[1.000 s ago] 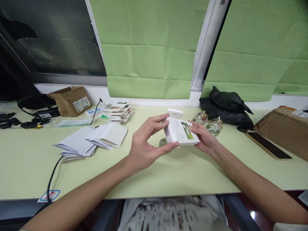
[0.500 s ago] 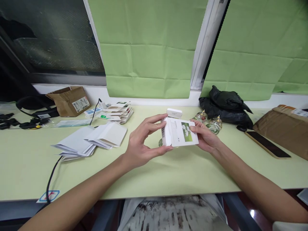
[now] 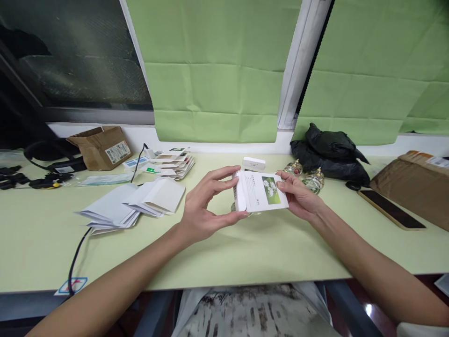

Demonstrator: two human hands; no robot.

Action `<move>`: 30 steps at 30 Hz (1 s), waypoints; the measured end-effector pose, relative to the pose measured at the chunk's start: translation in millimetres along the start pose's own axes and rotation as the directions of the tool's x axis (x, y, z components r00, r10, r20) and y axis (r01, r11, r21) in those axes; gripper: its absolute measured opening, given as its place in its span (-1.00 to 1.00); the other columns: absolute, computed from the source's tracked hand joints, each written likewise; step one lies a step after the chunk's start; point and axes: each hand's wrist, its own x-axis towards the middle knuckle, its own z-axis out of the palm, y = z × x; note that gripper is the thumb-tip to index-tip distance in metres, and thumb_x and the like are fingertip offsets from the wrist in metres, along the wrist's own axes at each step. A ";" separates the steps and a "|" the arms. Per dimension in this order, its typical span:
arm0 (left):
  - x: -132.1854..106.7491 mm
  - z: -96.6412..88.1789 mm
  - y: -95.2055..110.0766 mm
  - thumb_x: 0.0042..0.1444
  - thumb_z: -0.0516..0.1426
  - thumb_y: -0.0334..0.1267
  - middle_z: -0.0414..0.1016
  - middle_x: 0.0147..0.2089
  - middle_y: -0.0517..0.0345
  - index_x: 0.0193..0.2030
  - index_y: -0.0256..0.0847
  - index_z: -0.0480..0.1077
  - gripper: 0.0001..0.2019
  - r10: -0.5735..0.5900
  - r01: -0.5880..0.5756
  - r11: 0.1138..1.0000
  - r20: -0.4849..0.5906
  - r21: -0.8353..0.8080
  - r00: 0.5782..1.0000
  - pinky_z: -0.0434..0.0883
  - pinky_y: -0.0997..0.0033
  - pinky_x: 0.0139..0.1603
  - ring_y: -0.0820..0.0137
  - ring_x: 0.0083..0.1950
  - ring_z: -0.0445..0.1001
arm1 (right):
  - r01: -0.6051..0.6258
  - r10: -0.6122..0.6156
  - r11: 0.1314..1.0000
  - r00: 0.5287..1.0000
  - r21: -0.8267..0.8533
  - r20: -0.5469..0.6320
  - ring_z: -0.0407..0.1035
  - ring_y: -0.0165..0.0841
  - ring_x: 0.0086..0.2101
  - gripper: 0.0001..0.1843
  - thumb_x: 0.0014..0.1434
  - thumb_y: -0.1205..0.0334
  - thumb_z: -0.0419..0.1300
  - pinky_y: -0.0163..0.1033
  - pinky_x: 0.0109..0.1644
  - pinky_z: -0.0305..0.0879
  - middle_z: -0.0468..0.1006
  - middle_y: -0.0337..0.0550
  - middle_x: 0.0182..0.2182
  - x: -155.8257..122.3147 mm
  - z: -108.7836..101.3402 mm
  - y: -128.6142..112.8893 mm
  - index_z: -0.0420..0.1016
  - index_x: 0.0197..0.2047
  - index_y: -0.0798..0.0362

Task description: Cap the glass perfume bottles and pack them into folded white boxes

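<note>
Both of my hands hold a small white carton (image 3: 258, 191) with a green flower picture, a little above the pale green table (image 3: 245, 252). My left hand (image 3: 203, 206) pinches its left end between thumb and fingers. At the carton's right end my right hand (image 3: 298, 199) grips it, thumb on the printed face. Part of a small glass bottle (image 3: 234, 206) shows just under the carton. A closed white box (image 3: 254, 164) lies right behind it.
Flat white cartons (image 3: 129, 203) lie fanned at the left, with a printed stack (image 3: 173, 164) and a cardboard box (image 3: 101, 146) behind. Glass bottles (image 3: 308, 180), a black bag (image 3: 329, 154), a phone (image 3: 391, 209) and a brown parcel (image 3: 417, 185) sit at the right. A black cable (image 3: 75, 257) crosses the front left.
The carton has been tilted in my hands so its printed face points more toward me, and it sits slightly higher and to the left. Both hands keep their grip.
</note>
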 end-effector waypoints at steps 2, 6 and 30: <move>0.8 -0.1 1.2 -0.01 0.48 -0.32 0.43 0.37 -0.18 0.25 -0.05 0.46 -0.34 0.000 0.000 1.000 0.004 -0.007 1.000 0.59 -0.13 0.23 0.00 0.40 0.42 | 0.004 -0.004 1.000 1.000 0.000 0.012 0.63 -0.35 -0.37 -0.63 0.03 0.28 0.55 -0.31 -0.31 0.56 0.75 -0.20 -0.22 0.0 -0.1 0.0 0.51 -0.15 -0.01; 2.6 -0.5 3.8 0.01 0.47 -0.29 0.42 0.37 -0.18 0.24 -0.05 0.46 -0.37 -0.004 0.004 1.000 0.016 -0.019 1.000 0.58 -0.11 0.24 0.02 0.40 0.42 | 0.020 -0.019 1.000 0.999 -0.010 0.028 0.63 -0.34 -0.36 -0.62 0.04 0.26 0.55 -0.30 -0.30 0.55 0.75 -0.20 -0.20 0.4 -1.3 0.3 0.51 -0.12 -0.01; 10.9 -3.3 15.2 0.12 0.42 -0.29 0.32 0.44 -0.12 0.20 -0.07 0.50 -0.51 -0.177 0.195 0.968 0.123 -0.158 0.977 0.44 -0.13 0.41 0.03 0.49 0.27 | 0.085 -0.086 0.995 0.996 -0.060 -0.020 0.57 -0.39 -0.40 -0.64 0.01 0.20 0.57 -0.34 -0.33 0.53 0.70 -0.27 -0.30 -0.3 -0.7 -2.6 0.50 -0.23 -0.01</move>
